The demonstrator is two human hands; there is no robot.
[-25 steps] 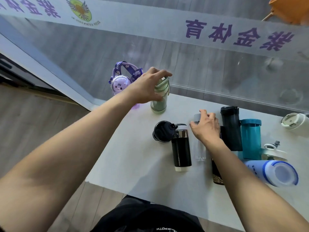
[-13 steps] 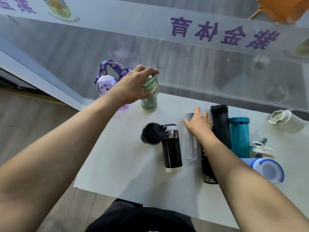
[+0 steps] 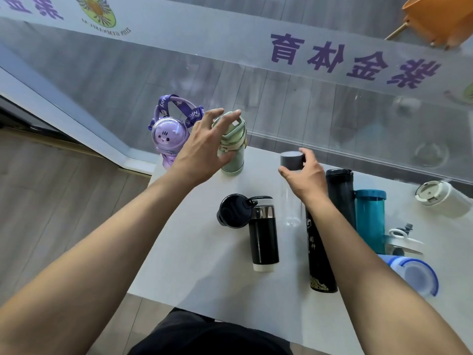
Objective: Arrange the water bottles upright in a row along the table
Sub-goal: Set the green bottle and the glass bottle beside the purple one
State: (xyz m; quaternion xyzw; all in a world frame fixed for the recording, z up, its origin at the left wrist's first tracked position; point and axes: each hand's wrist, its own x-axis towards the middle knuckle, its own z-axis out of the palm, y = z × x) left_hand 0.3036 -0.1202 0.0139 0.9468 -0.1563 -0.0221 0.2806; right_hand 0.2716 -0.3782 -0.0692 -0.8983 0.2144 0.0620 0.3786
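Observation:
A purple bunny bottle [image 3: 169, 139] and a green bottle [image 3: 231, 152] stand upright at the far left end of the white table [image 3: 189, 254]. My left hand [image 3: 202, 149] hovers at the green bottle's lid with its fingers spread, thumb against its side. My right hand [image 3: 307, 175] grips the grey cap of a clear bottle [image 3: 293, 208] and holds it nearly upright. On their sides lie a black bottle with an open lid [image 3: 263, 234], a tall black bottle with gold print [image 3: 320, 254], a dark bottle [image 3: 340, 196] and a teal bottle [image 3: 369, 219].
At the right end lie a white cup [image 3: 442, 198], a blue-and-white bottle [image 3: 414, 272] and a clear bottle with a white lid [image 3: 404, 242]. A glass wall with purple lettering [image 3: 332, 55] runs right behind the table. My dark clothing shows below the near edge.
My right hand has lifted the clear bottle's cap end off the table toward upright. My left hand's fingers have loosened and spread on the green bottle.

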